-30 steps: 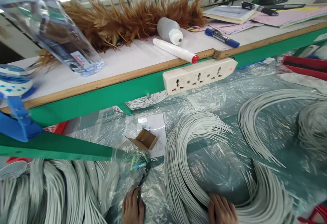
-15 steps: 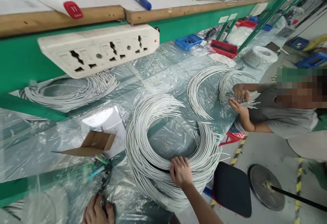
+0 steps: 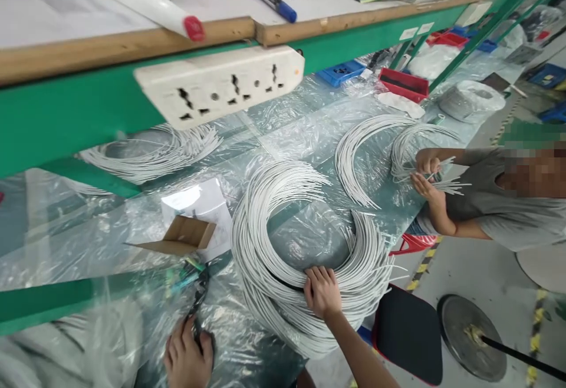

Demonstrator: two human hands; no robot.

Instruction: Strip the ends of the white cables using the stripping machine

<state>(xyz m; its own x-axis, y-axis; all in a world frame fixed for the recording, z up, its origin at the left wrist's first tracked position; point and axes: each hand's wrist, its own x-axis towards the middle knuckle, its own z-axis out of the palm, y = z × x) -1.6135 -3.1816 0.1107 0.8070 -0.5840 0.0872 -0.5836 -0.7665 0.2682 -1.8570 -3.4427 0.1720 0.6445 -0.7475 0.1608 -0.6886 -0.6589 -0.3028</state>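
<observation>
Near 6 o'clock, left hand (image 3: 188, 352) closed around a dark-handled tool (image 3: 200, 317), exact kind hard to tell, with a teal-and-green bundle (image 3: 188, 276) just above it. Toward 6 o'clock and slightly right, right hand (image 3: 322, 292) open, fingers spread and palm down on the lower curve of a large coil of white cable (image 3: 252, 246), not clamped around it. Inside the coil, a hollow of bare plastic sheeting (image 3: 305, 234); between the 2 hands, only a narrow gap.

Around 12 o'clock, a white power strip (image 3: 216, 84) jutting from the green rail under the wooden edge of a workbench (image 3: 132, 43). At 9 to 10 o'clock, a cardboard flap (image 3: 186, 236) on white paper (image 3: 198, 202). At 2 o'clock, 2 thinner arcs of white cable (image 3: 358, 158). At 3 o'clock, a co-worker's 2 hands (image 3: 427, 170) pinching cable strands. At 4 to 5 o'clock, past the sheeting's outer edge, a black chair seat (image 3: 409, 335) close to the coil.
</observation>
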